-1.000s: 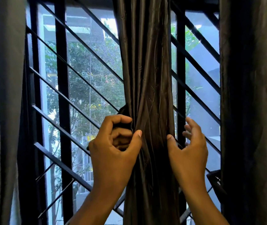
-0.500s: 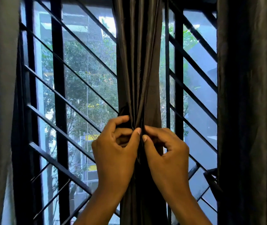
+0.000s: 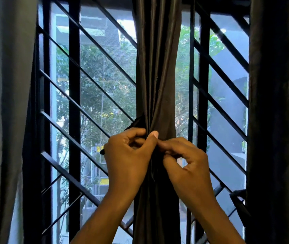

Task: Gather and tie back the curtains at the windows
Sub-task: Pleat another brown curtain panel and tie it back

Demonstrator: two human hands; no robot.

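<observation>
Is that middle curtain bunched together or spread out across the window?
Bunched. The middle curtain narrows to a tight waist where the left hand and right hand pinch it.

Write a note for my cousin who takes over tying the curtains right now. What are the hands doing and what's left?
Left hand: grips the gathered middle curtain, thumb on its front, with a dark tie-back strap looped at its fingers.
Right hand: pinches at the same spot, fingertips meeting the left thumb.
Done: middle curtain bunched into a narrow column in front of the window grille.
Left: finish fastening the tie; I cannot tell if it is secured. The left curtain and right curtain hang at the frame's edges; whether they are tied is not visible.
</observation>
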